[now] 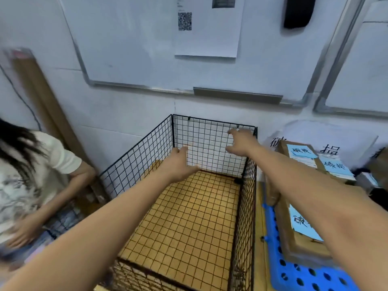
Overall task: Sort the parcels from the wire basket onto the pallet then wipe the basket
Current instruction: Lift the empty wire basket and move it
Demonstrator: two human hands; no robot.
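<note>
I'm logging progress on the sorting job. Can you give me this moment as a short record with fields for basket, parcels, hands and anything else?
basket: black wire, no parcels inside
parcels: brown boxes with blue labels, on the pallet right of the basket
left hand: open, over the basket, holds nothing
right hand: fingers loosely bent near the far panel's top corner, no grip visible
cloth: none in view
person: at left, beside the basket, blurred

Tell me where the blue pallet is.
In the head view, the blue pallet lies at the lower right, just right of the wire basket, with labelled cardboard parcels on it.
</note>
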